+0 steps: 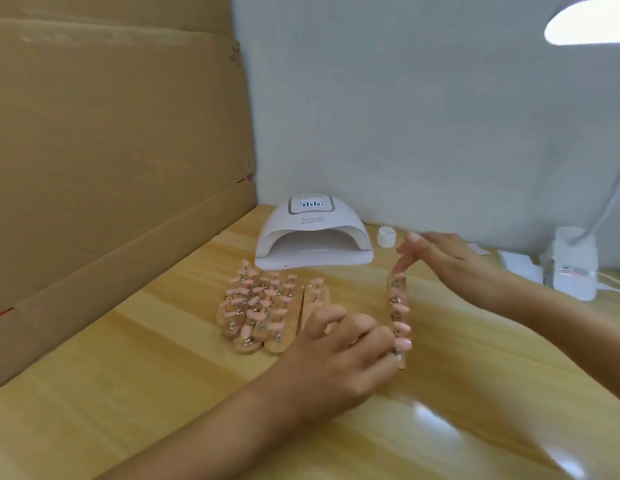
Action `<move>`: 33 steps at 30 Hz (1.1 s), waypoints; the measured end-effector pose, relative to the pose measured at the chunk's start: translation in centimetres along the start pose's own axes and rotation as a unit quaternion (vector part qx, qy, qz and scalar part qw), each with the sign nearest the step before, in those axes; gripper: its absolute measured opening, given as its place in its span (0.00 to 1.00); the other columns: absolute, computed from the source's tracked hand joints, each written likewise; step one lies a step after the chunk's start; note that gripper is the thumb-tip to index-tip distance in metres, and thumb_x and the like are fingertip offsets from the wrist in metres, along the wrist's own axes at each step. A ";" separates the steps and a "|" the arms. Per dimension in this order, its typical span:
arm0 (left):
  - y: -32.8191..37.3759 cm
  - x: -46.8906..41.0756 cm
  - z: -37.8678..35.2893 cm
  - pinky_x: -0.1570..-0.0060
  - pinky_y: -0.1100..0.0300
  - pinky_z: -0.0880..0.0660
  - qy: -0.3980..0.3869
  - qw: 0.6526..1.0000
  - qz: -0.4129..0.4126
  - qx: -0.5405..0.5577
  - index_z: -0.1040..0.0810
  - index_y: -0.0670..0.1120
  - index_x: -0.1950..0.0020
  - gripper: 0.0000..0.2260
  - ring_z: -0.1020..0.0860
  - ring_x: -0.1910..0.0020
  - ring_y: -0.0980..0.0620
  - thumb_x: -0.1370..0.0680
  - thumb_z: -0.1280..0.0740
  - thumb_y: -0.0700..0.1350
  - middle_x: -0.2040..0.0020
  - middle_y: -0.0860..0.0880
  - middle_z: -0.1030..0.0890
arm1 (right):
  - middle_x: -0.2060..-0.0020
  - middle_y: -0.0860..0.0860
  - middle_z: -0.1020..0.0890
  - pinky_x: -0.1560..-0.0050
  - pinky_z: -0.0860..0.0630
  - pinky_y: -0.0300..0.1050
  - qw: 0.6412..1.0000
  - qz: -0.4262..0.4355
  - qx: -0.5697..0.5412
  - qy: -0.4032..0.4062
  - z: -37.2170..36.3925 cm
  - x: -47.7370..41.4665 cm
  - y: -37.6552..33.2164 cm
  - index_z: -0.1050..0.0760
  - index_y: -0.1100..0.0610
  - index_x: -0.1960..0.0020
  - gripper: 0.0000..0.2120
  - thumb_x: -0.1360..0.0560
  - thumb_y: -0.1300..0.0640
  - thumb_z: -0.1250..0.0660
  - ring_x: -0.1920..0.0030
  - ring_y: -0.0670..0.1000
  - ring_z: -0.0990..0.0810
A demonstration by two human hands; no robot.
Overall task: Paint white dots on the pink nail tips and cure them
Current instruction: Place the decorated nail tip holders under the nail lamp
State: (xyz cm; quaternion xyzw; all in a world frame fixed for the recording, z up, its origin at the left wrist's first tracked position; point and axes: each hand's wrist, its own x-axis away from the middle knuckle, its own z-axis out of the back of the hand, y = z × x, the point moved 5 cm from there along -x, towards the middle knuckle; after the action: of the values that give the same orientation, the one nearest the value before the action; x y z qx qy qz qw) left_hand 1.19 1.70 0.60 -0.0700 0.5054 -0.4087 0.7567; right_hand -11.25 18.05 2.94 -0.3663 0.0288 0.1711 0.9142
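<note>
A clear holder strip (398, 306) carrying several pink nail tips lies lengthwise on the wooden table. My left hand (339, 358) grips its near end with curled fingers. My right hand (450, 261) touches the strip's far end with a fingertip, the other fingers straight and blurred. To the left lies a cluster of more strips with pink nail tips (260, 306). The white curing lamp (313, 237) stands behind them, its mouth open toward me and its display lit. A small white jar (386, 236) sits to the lamp's right.
A cardboard sheet (111, 150) leans along the table's left side. A white desk lamp base (575, 268) with a cable and some white papers stand at the right by the grey wall. Bare wooden tabletop (163, 393) spreads at the front.
</note>
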 end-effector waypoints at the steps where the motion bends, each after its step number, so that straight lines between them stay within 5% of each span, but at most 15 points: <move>1: 0.9 -1.0 -1.1 0.49 0.58 0.35 -0.010 1.000 -0.006 0.005 0.23 0.53 0.61 0.12 0.23 0.56 0.55 0.21 0.38 0.41 0.58 0.57 0.21 | 0.46 0.45 0.21 0.34 0.38 0.48 0.999 -0.031 0.012 0.002 1.0 0.8 1.6 0.17 0.47 0.61 0.31 0.26 0.33 0.54 0.39 0.49 0.28; 7: 3.6 -3.6 -4.6 0.50 0.59 0.32 -0.063 0.997 -0.017 0.045 0.21 0.53 0.62 0.18 0.23 0.59 0.56 0.19 0.44 0.39 0.64 0.57 0.22 | 0.47 0.43 0.23 0.31 0.39 0.54 0.989 -0.132 0.066 0.012 2.7 3.4 7.9 0.18 0.48 0.61 0.27 0.22 0.37 0.50 0.36 0.51 0.30; 15: 0.1 0.3 -1.6 0.48 0.57 0.34 -0.077 0.994 0.041 0.058 0.17 0.53 0.56 0.06 0.23 0.59 0.54 0.25 0.32 0.42 0.63 0.57 0.22 | 0.45 0.45 0.23 0.33 0.37 0.51 0.995 -0.063 0.059 0.049 2.5 1.1 5.0 0.18 0.44 0.56 0.20 0.20 0.40 0.47 0.37 0.50 0.30; 20: -6.6 6.8 1.7 0.49 0.55 0.37 -0.099 0.985 0.139 -0.038 0.17 0.52 0.56 0.05 0.28 0.52 0.52 0.24 0.31 0.51 0.57 0.55 0.18 | 0.53 0.42 0.21 0.53 0.34 0.27 1.000 0.009 -0.012 -0.016 -3.7 -2.2 -1.9 0.18 0.49 0.51 0.15 0.17 0.49 0.44 0.48 0.36 0.25; 22: -7.5 9.0 2.3 0.50 0.55 0.36 -0.112 0.982 0.141 -0.064 0.17 0.52 0.58 0.06 0.28 0.51 0.51 0.24 0.32 0.52 0.58 0.54 0.19 | 0.50 0.51 0.18 0.47 0.29 0.36 0.997 0.034 -0.025 -0.062 -7.2 -3.7 -4.7 0.19 0.58 0.48 0.19 0.17 0.49 0.45 0.46 0.47 0.22; 24: -7.9 10.2 2.5 0.50 0.55 0.36 -0.116 0.981 0.136 -0.071 0.18 0.53 0.58 0.07 0.29 0.52 0.52 0.24 0.31 0.53 0.58 0.54 0.20 | 0.58 0.57 0.19 0.51 0.26 0.49 0.993 0.054 -0.046 -0.089 -9.9 -4.8 -7.2 0.24 0.64 0.55 0.23 0.17 0.48 0.46 0.55 0.56 0.22; 26: -8.3 10.5 2.3 0.49 0.55 0.36 -0.114 0.982 0.137 -0.066 0.19 0.53 0.58 0.06 0.29 0.51 0.51 0.25 0.30 0.54 0.57 0.54 0.20 | 0.70 0.54 0.29 0.63 0.34 0.47 0.993 0.064 -0.037 -0.090 -11.9 -5.8 -8.6 0.35 0.60 0.66 0.25 0.17 0.46 0.47 0.67 0.53 0.31; 33: -9.2 10.9 1.4 0.47 0.54 0.36 -0.118 0.977 0.171 -0.040 0.27 0.53 0.52 0.13 0.30 0.46 0.49 0.29 0.29 0.57 0.46 0.52 0.25 | 0.71 0.53 0.32 0.56 0.44 0.45 0.992 0.048 0.066 -0.101 -14.7 -7.9 -8.8 0.39 0.54 0.71 0.28 0.16 0.43 0.54 0.58 0.55 0.33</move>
State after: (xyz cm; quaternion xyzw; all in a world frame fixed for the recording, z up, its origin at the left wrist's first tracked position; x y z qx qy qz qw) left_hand -0.98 -12.22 -1.65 -0.0601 0.4327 -0.2413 0.8666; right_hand -14.64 -0.17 -0.54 -0.2838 -0.0345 0.2484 0.9255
